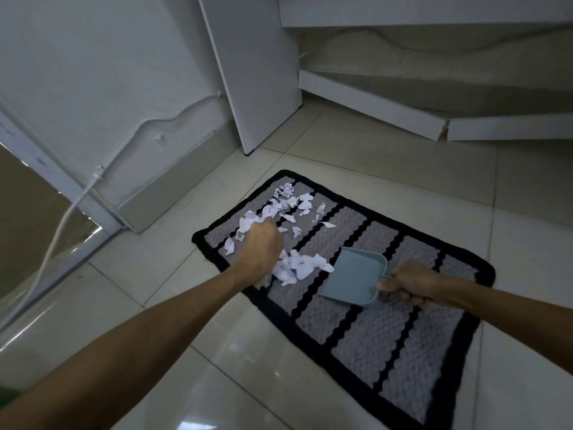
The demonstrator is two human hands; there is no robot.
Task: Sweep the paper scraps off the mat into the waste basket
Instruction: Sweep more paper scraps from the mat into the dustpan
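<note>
A grey mat (403,336) with black stripes and a black border lies on the tiled floor. White paper scraps (288,203) are scattered over its far left corner, and a small heap of scraps (300,265) lies just in front of a light blue dustpan (356,274). My right hand (412,283) grips the dustpan's handle, holding the pan tilted on the mat with its mouth toward the heap. My left hand (260,249) is closed in a fist among the scraps; a pale bit of a small brush (266,280) shows beneath it, the rest hidden. No waste basket is in view.
A white cabinet panel (257,72) stands on the floor just beyond the mat. A wall with a white cable (62,225) runs along the left. Low white boards (372,103) lie at the back right. Glossy floor tiles (310,144) surround the mat.
</note>
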